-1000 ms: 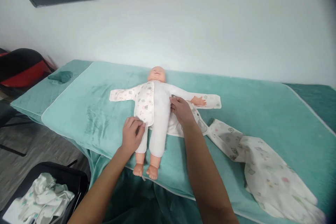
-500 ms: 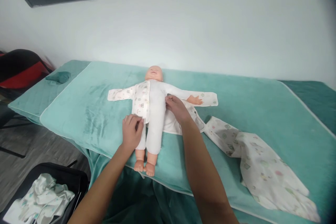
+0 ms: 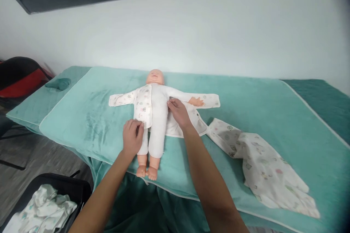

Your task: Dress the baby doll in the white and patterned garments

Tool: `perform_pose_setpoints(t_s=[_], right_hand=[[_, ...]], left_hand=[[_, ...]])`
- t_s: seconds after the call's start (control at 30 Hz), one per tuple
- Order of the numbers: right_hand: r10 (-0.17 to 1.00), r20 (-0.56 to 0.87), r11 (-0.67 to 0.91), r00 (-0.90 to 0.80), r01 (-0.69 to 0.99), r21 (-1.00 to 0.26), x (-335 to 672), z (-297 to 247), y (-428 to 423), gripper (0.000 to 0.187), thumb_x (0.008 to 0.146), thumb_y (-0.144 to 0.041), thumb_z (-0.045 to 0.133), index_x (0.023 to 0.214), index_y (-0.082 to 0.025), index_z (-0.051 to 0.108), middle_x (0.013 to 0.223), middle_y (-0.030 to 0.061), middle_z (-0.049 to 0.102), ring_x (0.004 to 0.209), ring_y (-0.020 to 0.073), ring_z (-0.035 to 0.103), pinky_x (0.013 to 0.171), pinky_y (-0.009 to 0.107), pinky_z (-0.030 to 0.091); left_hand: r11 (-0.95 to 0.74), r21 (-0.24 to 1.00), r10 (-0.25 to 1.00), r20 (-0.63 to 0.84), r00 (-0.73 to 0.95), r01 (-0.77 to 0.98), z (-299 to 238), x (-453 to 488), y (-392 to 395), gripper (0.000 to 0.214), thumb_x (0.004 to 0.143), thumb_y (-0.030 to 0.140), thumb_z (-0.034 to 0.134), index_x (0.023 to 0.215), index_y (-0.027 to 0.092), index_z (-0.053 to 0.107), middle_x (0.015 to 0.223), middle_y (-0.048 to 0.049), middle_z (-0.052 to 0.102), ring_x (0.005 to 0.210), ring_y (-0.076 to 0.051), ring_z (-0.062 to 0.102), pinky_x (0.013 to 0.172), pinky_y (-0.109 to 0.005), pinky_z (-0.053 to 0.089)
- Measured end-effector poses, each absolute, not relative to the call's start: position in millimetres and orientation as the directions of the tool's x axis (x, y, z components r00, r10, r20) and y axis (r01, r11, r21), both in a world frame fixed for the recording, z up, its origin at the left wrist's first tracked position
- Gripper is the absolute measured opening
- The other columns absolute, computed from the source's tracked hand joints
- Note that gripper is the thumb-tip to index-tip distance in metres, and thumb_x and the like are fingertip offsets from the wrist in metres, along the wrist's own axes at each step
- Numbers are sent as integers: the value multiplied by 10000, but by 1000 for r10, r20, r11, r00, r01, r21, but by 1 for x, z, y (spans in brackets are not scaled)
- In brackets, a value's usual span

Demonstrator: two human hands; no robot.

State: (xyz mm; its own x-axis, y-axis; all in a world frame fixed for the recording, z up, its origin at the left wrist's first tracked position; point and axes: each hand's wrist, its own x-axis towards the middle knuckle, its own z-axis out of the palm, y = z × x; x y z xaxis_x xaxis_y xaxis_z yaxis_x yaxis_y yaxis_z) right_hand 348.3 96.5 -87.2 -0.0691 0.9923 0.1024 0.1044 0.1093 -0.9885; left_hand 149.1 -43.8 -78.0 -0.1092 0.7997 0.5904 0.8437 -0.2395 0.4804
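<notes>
A baby doll [image 3: 158, 116] in a white bodysuit lies face up on a teal towel [image 3: 90, 116]. A printed white jacket [image 3: 143, 103] is spread under it, with one front panel folded over the doll's chest on my left. My left hand [image 3: 131, 139] pinches the lower corner of that panel beside the doll's hip. My right hand [image 3: 177, 112] is closed on the edge of the other panel at the doll's side, below its outstretched arm.
Another printed white garment [image 3: 262, 164] lies crumpled on the towel to the right. A black bin [image 3: 79, 189] with white cloths stands on the floor at lower left. A dark chair with red fabric [image 3: 19, 76] is at far left. A white wall rises behind the bed.
Both hands keep their grips on the jacket panels. The view has drifted, so the doll and both hands sit slightly further left and higher.
</notes>
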Motion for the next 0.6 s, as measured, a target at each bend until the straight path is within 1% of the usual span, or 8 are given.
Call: perform_pose_setpoints(t_s=[0.07,0.23,0.3,0.4,0.43,0.5,0.53,0.6], right_hand=[[986,159,149,48,179,-973,354,-82,100,213,876,-453,578,852,-252,645,840,17,691,845,227,620,865,392,490],[896,276,149,348,350,-925,406,-68,120,168,884,-347,505,957,-235,607,993,69,667,962,241,596,959,417,440],[875,279,62,396,479,-876,430,-72,130,160,824,-247,495,942,-223,600,997,89,673,968,247,598,937,415,452],[905,200,-62,376,582,-811,452,-84,139,178,703,-149,496,833,-224,591,932,94,685,942,256,601,903,415,469],[915,178,-76,363,586,-807,456,-88,140,180,676,-138,498,803,-228,588,904,89,687,927,256,604,897,416,473],[920,157,-66,358,540,-839,458,-93,141,179,642,-139,507,770,-231,592,856,76,688,890,250,613,881,413,483],[917,146,-49,372,469,-882,458,-94,141,179,632,-150,515,769,-228,600,842,70,687,870,245,620,861,408,493],[915,85,2,395,207,-978,459,-92,140,177,626,-190,553,789,-222,610,831,58,689,830,230,639,803,388,515]], left_hand=[[-240,442,797,598,-85,864,-72,147,-42,188,1021,287,496,878,214,594,821,-40,627,803,-209,556,772,-405,441],[-332,377,788,614,35,865,-40,160,-15,205,1021,305,476,886,229,610,854,-71,666,836,-268,596,788,-477,463],[-394,351,790,601,118,849,-27,175,7,194,1022,292,472,933,221,629,934,-76,684,910,-267,605,850,-467,484],[-465,216,806,505,310,858,-14,207,48,177,1006,236,488,1069,178,643,1119,-102,687,1079,-282,582,912,-447,471],[-484,156,812,446,375,861,-12,218,62,200,996,212,493,1137,173,630,1196,-107,673,1162,-290,561,947,-450,457],[-527,109,805,381,454,843,-10,240,89,253,952,148,522,1186,169,617,1289,-118,647,1254,-293,529,1010,-454,425],[-542,61,807,317,499,838,-11,250,100,306,939,109,504,1224,162,601,1324,-130,629,1283,-292,515,1030,-457,411],[-546,-2,820,205,535,838,-12,265,120,398,911,53,479,1284,159,569,1356,-145,610,1300,-293,510,1039,-471,396]])
